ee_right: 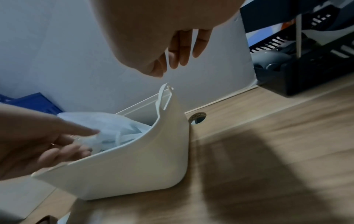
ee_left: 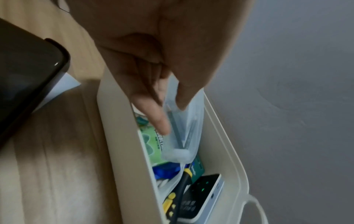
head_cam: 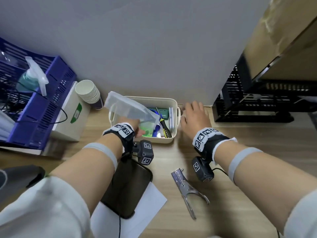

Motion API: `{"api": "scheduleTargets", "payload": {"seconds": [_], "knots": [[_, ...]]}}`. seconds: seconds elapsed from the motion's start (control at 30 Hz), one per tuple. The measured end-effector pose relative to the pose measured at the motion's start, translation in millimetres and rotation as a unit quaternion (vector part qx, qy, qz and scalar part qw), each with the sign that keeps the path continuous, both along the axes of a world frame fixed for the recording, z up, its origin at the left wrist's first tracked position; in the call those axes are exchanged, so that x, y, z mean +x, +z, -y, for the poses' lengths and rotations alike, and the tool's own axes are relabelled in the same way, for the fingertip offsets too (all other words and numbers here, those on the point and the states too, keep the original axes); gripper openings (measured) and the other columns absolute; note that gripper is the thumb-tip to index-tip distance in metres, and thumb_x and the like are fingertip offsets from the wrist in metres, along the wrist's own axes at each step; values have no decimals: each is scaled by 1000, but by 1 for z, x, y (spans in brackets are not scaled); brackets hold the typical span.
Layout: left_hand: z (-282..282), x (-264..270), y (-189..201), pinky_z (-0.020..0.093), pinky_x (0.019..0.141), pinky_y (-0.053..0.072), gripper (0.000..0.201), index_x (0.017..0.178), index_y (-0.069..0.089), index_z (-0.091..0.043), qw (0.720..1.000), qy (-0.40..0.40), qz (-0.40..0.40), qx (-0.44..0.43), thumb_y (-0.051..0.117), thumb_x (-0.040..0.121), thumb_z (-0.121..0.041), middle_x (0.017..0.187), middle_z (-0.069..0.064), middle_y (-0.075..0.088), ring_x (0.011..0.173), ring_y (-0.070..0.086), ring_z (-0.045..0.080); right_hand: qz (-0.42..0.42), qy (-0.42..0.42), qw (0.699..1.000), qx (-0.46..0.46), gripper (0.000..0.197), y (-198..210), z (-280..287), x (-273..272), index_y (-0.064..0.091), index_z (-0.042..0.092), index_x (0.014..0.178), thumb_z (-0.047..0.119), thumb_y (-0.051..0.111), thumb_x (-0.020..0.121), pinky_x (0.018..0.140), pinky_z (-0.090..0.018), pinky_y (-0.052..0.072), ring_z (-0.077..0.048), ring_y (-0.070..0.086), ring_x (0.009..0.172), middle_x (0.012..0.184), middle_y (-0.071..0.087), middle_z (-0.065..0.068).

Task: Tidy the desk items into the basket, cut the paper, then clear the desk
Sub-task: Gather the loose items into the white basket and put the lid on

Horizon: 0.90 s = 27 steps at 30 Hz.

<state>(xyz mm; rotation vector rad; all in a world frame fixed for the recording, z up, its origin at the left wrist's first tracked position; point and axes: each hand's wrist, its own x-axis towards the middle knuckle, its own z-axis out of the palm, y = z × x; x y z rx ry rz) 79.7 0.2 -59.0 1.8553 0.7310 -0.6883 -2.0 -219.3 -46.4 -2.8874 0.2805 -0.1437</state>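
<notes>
A cream basket (head_cam: 169,139) stands on the desk against the wall, holding a green pack, a blue item, a yellow-and-black screwdriver (head_cam: 165,129) and a white device. My left hand (head_cam: 133,128) pinches a clear plastic bag (head_cam: 130,108) over the basket's left half; the bag (ee_left: 180,133) hangs between thumb and fingers. My right hand (head_cam: 193,115) hovers open just right of the basket, near its handle (ee_right: 162,98), fingers (ee_right: 182,50) straight. White paper (head_cam: 145,206) lies near me under a black tablet (head_cam: 127,186). Metal scissors (head_cam: 187,189) lie on the desk.
A blue crate (head_cam: 42,107) with a spray bottle, a white box (head_cam: 72,114) and stacked paper cups (head_cam: 88,91) sit to the left. A black rack (head_cam: 257,103) stands at the right. A cable hole (ee_right: 197,117) opens in the desk beside the basket.
</notes>
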Motion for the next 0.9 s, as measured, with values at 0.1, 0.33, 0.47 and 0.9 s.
{"api": "scheduleTargets", "payload": {"seconds": [0.1,0.33,0.47,0.9], "knots": [[-8,4,6,40,64,62,31,98,54,-12,997,50,57,-15,75,84,-29,83,13,64,64,68,32,10,36,999,14,27,2,-6,2,57,15,106,20,55,79,84,-41,40,-31,48,106,107,53,-7],[-22,0,13,29,49,58,25,113,58,-4,981,116,89,-124,49,93,7,78,17,71,60,66,26,-61,70,993,69,29,6,-38,12,54,17,114,18,52,85,95,-38,37,-28,51,110,115,56,-5],[-28,-1,22,36,71,62,34,122,52,-6,944,182,161,-224,41,93,10,99,17,73,79,76,26,-130,55,979,146,44,7,-46,25,47,19,129,24,55,86,94,-40,48,-30,57,110,128,54,-6],[-19,-22,19,29,69,61,16,93,60,4,984,31,-51,-167,56,98,-11,86,19,72,73,73,22,-155,-6,947,282,50,10,-55,40,49,30,137,17,55,89,74,-25,43,-27,63,94,116,65,-9]]}}
